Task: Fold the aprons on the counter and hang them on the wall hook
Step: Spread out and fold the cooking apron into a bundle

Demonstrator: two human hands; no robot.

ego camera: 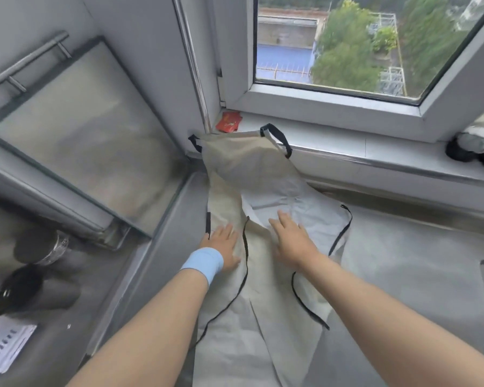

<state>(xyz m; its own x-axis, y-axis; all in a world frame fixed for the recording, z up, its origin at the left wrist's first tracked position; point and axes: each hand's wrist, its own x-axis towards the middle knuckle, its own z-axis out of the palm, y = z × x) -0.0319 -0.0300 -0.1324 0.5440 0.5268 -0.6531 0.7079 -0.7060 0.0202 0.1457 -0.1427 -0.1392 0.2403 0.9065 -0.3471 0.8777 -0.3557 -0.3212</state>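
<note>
Left hand [224,247], reaching in just right of the frosted cabinet door [76,141] and wearing a pale blue wristband [203,263], is lying palm down with its fingers straight and slightly spread, pressing on the left edge of the beige apron [263,169]. That apron is lying spread out along the grey counter [403,261], its skirt trailing back under both forearms toward the person and its bib stretching away beyond the fingertips to the corner below the window. One thin black tie strap [245,261] is snaking down the cloth between the two hands. Beyond the bib, the black neck loop [277,135] is resting against the white window sill [347,141], with a red packet [229,121] sitting on the sill just left of it. Right hand [291,238] is resting flat on the middle of the apron, fingers open and fanned, touching a wrinkled, paler fold of the fabric near the waist. Further right, a second black strap [344,233] is curving along the apron's right edge, and bare counter is running on past it. At the far right, dark rounded objects [470,152] are sitting on the sill, too blurred to identify.
</note>
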